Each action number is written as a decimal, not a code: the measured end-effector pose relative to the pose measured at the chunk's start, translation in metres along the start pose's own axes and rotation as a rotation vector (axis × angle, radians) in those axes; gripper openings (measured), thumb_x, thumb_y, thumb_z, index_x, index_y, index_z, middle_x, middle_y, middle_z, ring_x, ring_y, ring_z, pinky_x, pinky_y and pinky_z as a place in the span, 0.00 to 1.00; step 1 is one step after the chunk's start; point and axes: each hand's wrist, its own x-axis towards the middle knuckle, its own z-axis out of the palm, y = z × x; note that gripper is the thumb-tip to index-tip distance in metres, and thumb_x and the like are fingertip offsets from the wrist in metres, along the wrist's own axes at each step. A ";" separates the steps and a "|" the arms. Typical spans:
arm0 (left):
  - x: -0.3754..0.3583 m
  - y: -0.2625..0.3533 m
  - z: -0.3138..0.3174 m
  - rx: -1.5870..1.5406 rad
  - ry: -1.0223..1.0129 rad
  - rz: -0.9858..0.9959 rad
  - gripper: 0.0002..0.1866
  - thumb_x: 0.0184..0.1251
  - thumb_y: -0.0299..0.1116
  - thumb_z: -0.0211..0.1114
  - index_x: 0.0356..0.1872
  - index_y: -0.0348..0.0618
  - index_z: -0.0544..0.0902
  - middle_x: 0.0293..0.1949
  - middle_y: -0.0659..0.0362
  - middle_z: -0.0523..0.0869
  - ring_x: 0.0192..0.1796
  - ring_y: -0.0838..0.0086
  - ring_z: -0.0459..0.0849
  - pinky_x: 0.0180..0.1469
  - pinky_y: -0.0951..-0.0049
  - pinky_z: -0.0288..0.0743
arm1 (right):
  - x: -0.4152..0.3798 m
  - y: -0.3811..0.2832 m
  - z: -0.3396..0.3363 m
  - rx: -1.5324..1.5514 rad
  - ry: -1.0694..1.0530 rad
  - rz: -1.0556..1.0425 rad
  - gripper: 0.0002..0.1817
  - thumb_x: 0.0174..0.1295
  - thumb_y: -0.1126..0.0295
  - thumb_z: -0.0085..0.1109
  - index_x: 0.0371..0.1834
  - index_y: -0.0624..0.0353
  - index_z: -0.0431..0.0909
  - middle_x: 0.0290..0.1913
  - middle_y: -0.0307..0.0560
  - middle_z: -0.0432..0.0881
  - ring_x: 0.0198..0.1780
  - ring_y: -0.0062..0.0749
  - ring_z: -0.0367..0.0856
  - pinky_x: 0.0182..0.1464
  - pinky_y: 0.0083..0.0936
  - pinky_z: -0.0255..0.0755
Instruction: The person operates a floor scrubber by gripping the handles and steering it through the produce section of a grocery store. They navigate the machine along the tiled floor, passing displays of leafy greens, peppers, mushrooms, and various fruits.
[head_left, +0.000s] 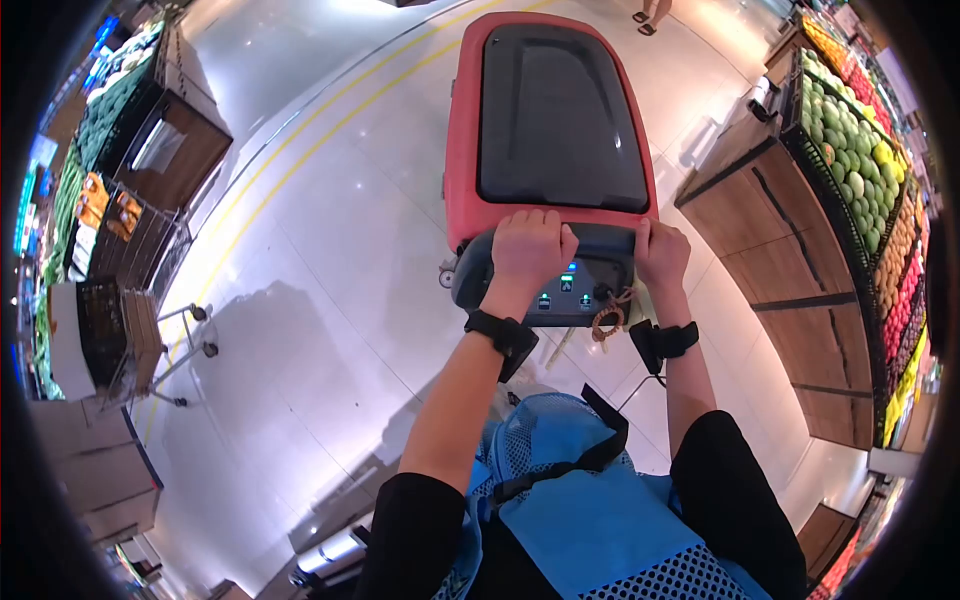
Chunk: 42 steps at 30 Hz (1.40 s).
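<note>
My left hand (530,252) is wrapped round the dark handlebar (603,236) of a red machine (465,150) with a dark lid (560,120). At the bar's right end, my right hand (662,255) grips it too, thumb up. Between my hands is a control panel (567,284) with small lit displays. A coiled cord (607,321) hangs from a key or knob at the panel's right side. Black bands circle both wrists.
On the right stands a wooden produce stand (790,240) with green fruit (850,150). Vegetable shelves (100,130) and a wheeled cart (170,345) are at the left. A person's feet (648,22) show at the top. Yellow lines (300,150) curve across the floor.
</note>
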 end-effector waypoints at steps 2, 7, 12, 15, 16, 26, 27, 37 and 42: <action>0.010 -0.019 0.005 -0.013 -0.015 0.017 0.08 0.46 0.35 0.56 0.14 0.45 0.72 0.16 0.58 0.73 0.22 0.65 0.75 0.26 0.66 0.69 | 0.012 -0.013 0.011 0.006 0.003 0.016 0.17 0.60 0.61 0.41 0.20 0.59 0.74 0.20 0.54 0.75 0.26 0.50 0.75 0.29 0.41 0.67; 0.046 -0.069 0.024 -0.075 -0.064 0.091 0.09 0.46 0.36 0.55 0.14 0.45 0.72 0.15 0.58 0.73 0.22 0.64 0.75 0.26 0.65 0.69 | 0.045 -0.032 0.041 -0.064 0.065 0.092 0.18 0.60 0.61 0.41 0.20 0.60 0.74 0.20 0.55 0.75 0.26 0.51 0.75 0.29 0.41 0.67; 0.080 -0.115 0.035 -0.169 -0.104 0.176 0.10 0.49 0.36 0.55 0.15 0.45 0.72 0.16 0.58 0.73 0.22 0.64 0.75 0.24 0.65 0.68 | 0.074 -0.052 0.071 -0.143 0.049 0.237 0.19 0.61 0.61 0.40 0.20 0.60 0.75 0.20 0.57 0.75 0.27 0.52 0.75 0.30 0.42 0.67; 0.104 -0.135 0.049 -0.219 -0.144 0.206 0.09 0.50 0.37 0.55 0.17 0.44 0.72 0.17 0.57 0.74 0.23 0.64 0.75 0.26 0.64 0.69 | 0.093 -0.054 0.090 -0.146 0.102 0.286 0.19 0.61 0.61 0.41 0.21 0.61 0.75 0.20 0.58 0.75 0.27 0.52 0.75 0.31 0.42 0.67; 0.111 -0.147 0.050 -0.227 -0.158 0.216 0.09 0.50 0.37 0.55 0.17 0.45 0.72 0.17 0.58 0.74 0.23 0.64 0.75 0.26 0.64 0.69 | 0.099 -0.063 0.096 -0.162 0.097 0.301 0.19 0.61 0.61 0.41 0.21 0.61 0.75 0.20 0.58 0.75 0.27 0.52 0.75 0.31 0.42 0.67; 0.190 -0.254 0.073 -0.308 -0.210 0.343 0.09 0.49 0.37 0.56 0.16 0.45 0.72 0.17 0.59 0.74 0.22 0.66 0.75 0.25 0.66 0.68 | 0.174 -0.134 0.154 -0.241 0.112 0.458 0.17 0.61 0.62 0.41 0.20 0.61 0.73 0.20 0.56 0.74 0.26 0.51 0.74 0.31 0.42 0.66; 0.201 -0.270 0.074 -0.320 -0.218 0.360 0.09 0.49 0.37 0.56 0.16 0.45 0.72 0.17 0.59 0.74 0.22 0.66 0.75 0.25 0.66 0.68 | 0.185 -0.148 0.163 -0.247 0.119 0.477 0.17 0.61 0.62 0.41 0.20 0.61 0.73 0.20 0.56 0.74 0.26 0.51 0.74 0.31 0.42 0.66; 0.309 -0.291 0.155 -0.323 -0.255 0.516 0.07 0.48 0.35 0.56 0.16 0.46 0.72 0.16 0.60 0.72 0.21 0.67 0.74 0.23 0.67 0.67 | 0.280 -0.115 0.193 -0.220 0.393 0.403 0.12 0.55 0.65 0.48 0.18 0.57 0.70 0.17 0.49 0.71 0.21 0.46 0.72 0.24 0.35 0.64; 0.365 -0.293 0.195 -0.313 -0.198 0.547 0.07 0.48 0.34 0.54 0.16 0.47 0.72 0.15 0.60 0.72 0.20 0.68 0.73 0.22 0.68 0.67 | 0.338 -0.090 0.203 -0.251 0.454 0.394 0.10 0.54 0.66 0.49 0.18 0.56 0.69 0.16 0.48 0.70 0.19 0.44 0.71 0.23 0.33 0.63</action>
